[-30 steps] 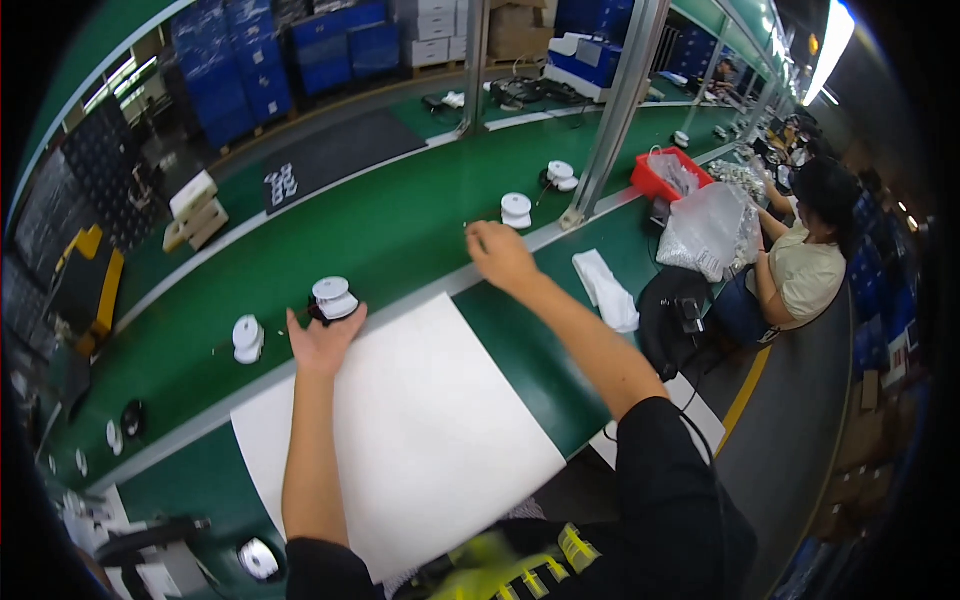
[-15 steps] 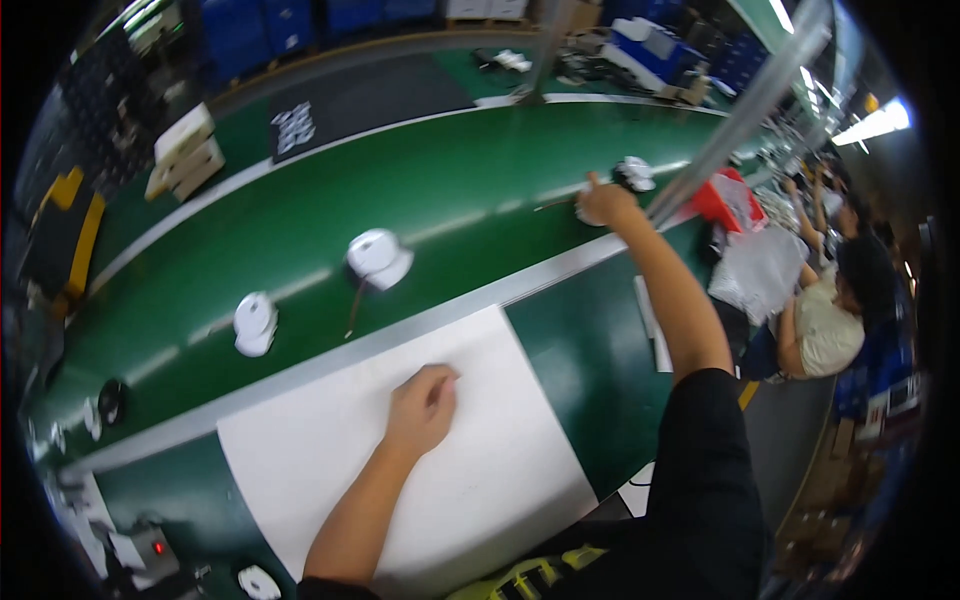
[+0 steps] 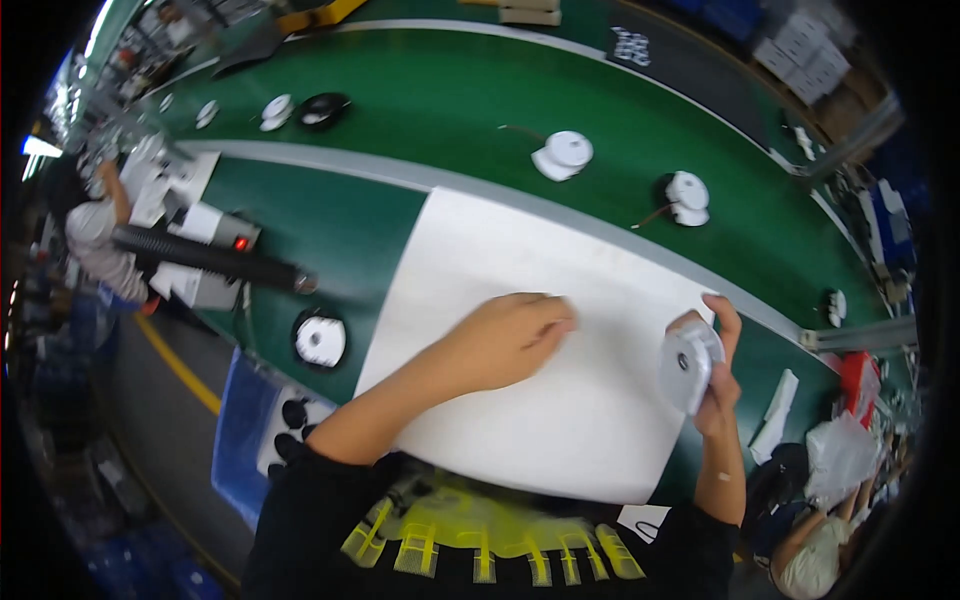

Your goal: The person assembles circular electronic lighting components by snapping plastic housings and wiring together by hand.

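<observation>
My right hand is wrapped round a white round plastic housing with a dark hole at its middle. It is held tilted above the right edge of a white sheet. Over the middle of that sheet, my left hand is curled closed, slightly blurred. Whether anything lies inside its fingers is hidden. On the green belt beyond stand similar white housings, each with a thin brown wire. Left of the sheet, a white disc with a dark rim lies on the green bench.
A black flexible hose reaches over the bench at left, near a grey box with a red light. A blue bin is at lower left. At right are a red crate and a plastic bag. Other people sit at both sides.
My right hand has come back from the far right of the belt to the sheet, now holding the white housing. My left hand stays curled over the sheet. The view has swung left.
</observation>
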